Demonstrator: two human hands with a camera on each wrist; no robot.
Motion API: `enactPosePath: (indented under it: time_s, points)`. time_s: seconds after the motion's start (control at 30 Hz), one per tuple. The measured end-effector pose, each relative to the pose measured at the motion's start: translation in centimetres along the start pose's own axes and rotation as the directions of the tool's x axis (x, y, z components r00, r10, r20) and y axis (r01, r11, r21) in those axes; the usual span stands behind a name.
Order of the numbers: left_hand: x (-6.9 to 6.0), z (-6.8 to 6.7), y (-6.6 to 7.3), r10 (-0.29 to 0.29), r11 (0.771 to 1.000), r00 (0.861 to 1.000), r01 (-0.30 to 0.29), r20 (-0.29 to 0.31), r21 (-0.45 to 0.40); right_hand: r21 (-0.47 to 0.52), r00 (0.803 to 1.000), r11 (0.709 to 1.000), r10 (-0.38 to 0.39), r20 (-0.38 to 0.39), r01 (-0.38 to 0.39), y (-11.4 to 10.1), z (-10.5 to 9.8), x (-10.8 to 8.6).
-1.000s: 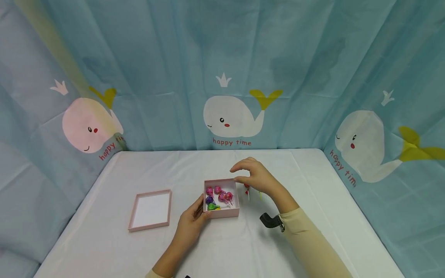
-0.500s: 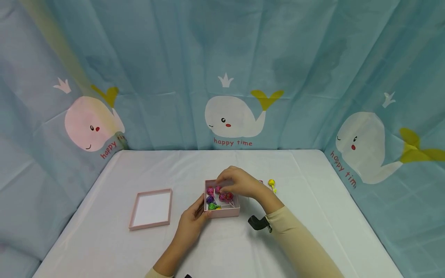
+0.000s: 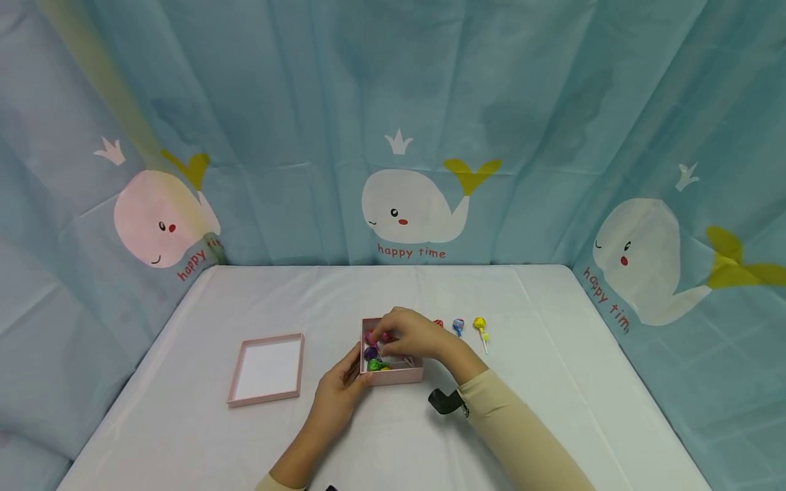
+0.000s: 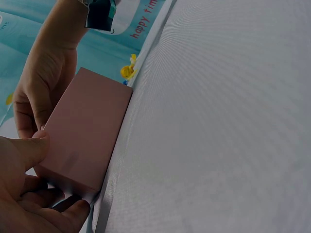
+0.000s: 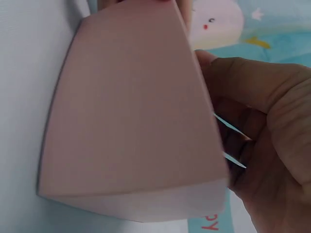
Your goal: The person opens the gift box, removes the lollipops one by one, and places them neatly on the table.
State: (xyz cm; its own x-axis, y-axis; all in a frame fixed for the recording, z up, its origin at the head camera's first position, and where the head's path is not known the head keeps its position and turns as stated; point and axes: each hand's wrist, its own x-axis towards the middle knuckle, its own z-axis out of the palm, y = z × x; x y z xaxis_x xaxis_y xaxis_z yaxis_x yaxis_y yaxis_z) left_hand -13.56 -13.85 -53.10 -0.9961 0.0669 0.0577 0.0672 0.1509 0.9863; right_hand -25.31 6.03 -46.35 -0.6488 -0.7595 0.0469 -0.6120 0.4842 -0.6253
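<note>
The walls of the pink box (image 3: 396, 377) hem my right fingers (image 3: 388, 323) on every side, leaving upward open; a purple lollipop (image 3: 370, 353) crowds their near side. My left hand (image 3: 334, 399) blocks the near corner left of them. Beyond them, bare table (image 3: 368, 292) runs free; rightward, three lollipops (image 3: 458, 325) obstruct.

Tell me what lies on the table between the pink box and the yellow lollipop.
In the head view, a red candy, partly hidden by the right hand, and a blue lollipop lie between the pink box and the yellow lollipop.

Curtained booth: whale-print cloth (image 3: 295, 102), white table (image 3: 202, 450)
</note>
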Motion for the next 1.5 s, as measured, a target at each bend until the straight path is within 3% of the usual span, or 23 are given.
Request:
enactPosePath:
  time_s: [0.3,0.73,0.93,1.03,1.5]
  points:
    - [0.0,0.0,-0.2,-0.001,1.0,1.0,0.001,0.012,-0.02,-0.06,0.999,0.998,-0.006,0.047,0.008,0.4,1.5,0.1]
    - [0.0,-0.2,-0.1,-0.006,1.0,1.0,0.006,0.024,-0.02,-0.201,0.999,0.979,-0.012,0.043,0.021,0.1,2.2,0.5]
    - [-0.1,-0.1,-0.2,-0.001,1.0,1.0,0.001,0.02,-0.025,-0.33,0.994,0.939,-0.078,0.074,0.098,-0.2,2.4,0.5]
    - [0.0,0.0,-0.2,0.002,0.999,1.0,-0.001,0.025,-0.032,-0.379,0.993,0.919,-0.075,0.095,0.106,-0.6,2.4,0.3]
    - [-0.1,-0.1,-0.1,0.017,1.0,0.999,-0.017,0.032,0.0,-0.41,0.997,0.911,-0.021,0.07,0.048,-1.0,2.9,0.6]
